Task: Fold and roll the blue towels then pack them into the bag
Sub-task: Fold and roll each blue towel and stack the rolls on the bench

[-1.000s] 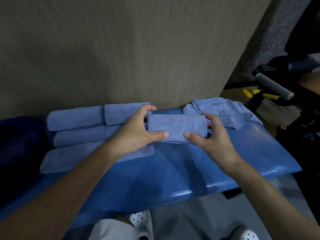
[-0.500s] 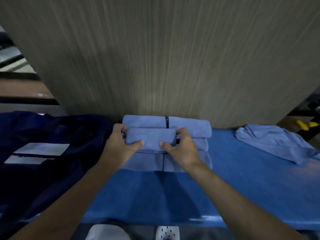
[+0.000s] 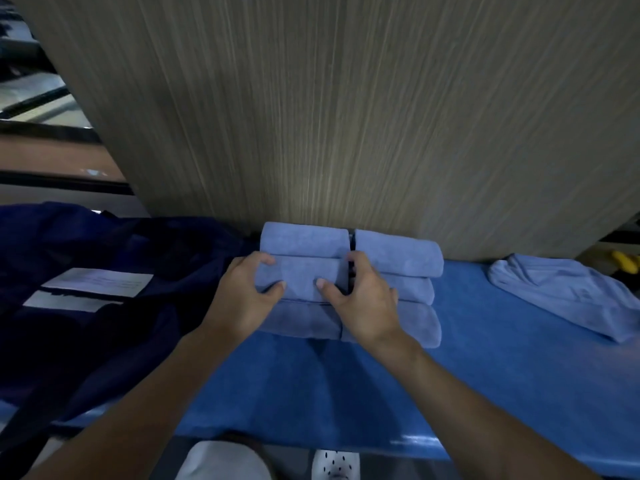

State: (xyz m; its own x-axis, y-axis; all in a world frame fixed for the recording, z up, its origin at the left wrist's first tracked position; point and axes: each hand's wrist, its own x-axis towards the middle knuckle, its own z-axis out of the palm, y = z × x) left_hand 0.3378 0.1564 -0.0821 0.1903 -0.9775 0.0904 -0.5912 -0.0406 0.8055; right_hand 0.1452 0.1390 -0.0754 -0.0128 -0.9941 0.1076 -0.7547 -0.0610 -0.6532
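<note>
A left hand (image 3: 242, 301) and right hand (image 3: 365, 306) grip a rolled blue towel (image 3: 301, 277) by its ends, fingers curled round it, among finished rolls (image 3: 398, 258) at the bench's (image 3: 485, 375) far side, apparently to stop it unrolling.

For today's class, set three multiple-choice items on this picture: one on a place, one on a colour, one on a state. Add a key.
1. Where does the loose towel lie?
A on the floor
B right of the rolls
C under the rolls

2. What colour is the bag?
A red
B navy
C white

3. What do the left hand and right hand do?
A grip one roll together
B hang idle
C pull the bag open

Key:
1 B, it lies crumpled on the table, right of the stack.
2 B, dark navy cloth at left.
3 A, the fingers of both hands curl round the same roll.
</note>
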